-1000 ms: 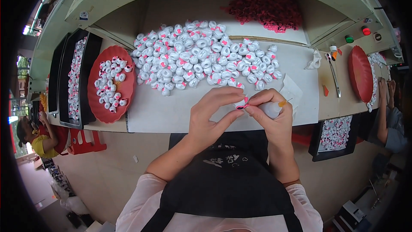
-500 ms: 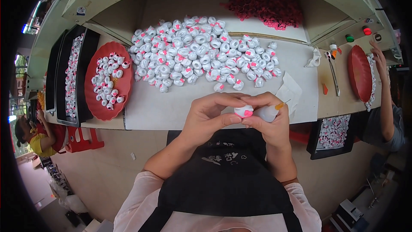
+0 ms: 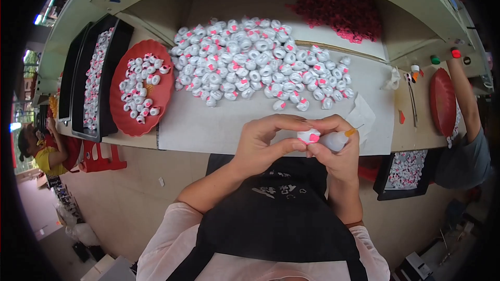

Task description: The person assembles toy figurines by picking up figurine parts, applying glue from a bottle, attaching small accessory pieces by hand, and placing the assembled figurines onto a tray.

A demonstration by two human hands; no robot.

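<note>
Where the bench point(image 3: 208, 130) carries a white sheet, a large heap of white-and-pink pieces point(image 3: 255, 60) lies across the sheet's far half. Left of the heap sits a red oval tray point(image 3: 117, 117) holding more such pieces, and left of that tray stand black trays point(image 3: 78, 88). Nearer the person than the heap, at the bench's front edge, the left hand point(image 3: 260, 143) is closed on a single white-and-pink piece point(image 3: 309, 136), pinched between thumb and fingers. The right hand point(image 3: 338, 151) touches the same piece and grips a small white bottle with an orange nozzle point(image 3: 337, 139), just right of the piece.
</note>
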